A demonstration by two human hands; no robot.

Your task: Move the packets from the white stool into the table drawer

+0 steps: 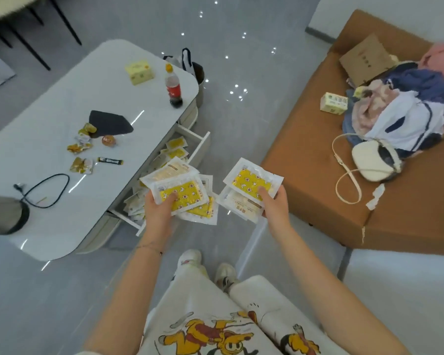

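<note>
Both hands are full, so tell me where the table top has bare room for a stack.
Bare: the stretch between the tissue box and the dark mat, and the near end past the black cable. Crowded: the wrappers beside the mat, and the open drawer, strewn with packets.

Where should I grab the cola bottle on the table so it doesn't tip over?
Wrap your fingers round the cola bottle at its red label, about the middle, coming from the side nearest the table corner. It stands upright, tall and narrow, so a middle grip should keep it steady. The yellow box sits apart on its other side.
</note>
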